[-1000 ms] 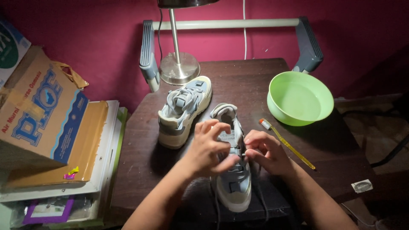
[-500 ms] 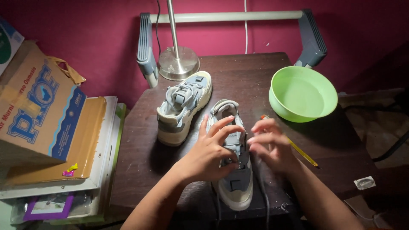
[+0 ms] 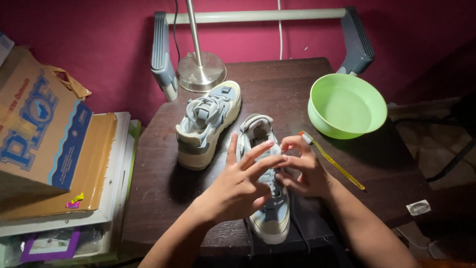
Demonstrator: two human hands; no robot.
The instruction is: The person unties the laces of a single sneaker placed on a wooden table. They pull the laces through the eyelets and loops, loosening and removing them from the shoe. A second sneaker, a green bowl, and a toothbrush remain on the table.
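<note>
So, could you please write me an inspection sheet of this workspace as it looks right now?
Surface: dark wooden table, dimly lit.
Job's things: nearer shoe under both hands; second shoe beside it, untouched.
Clutter: green bowl, yellow pen, lamp base.
Hands: left hand and right hand meet over the laces; grip unclear.
Cables: white cable down the wall.
Surroundings: pink wall; cardboard box on stacked papers at left.
</note>
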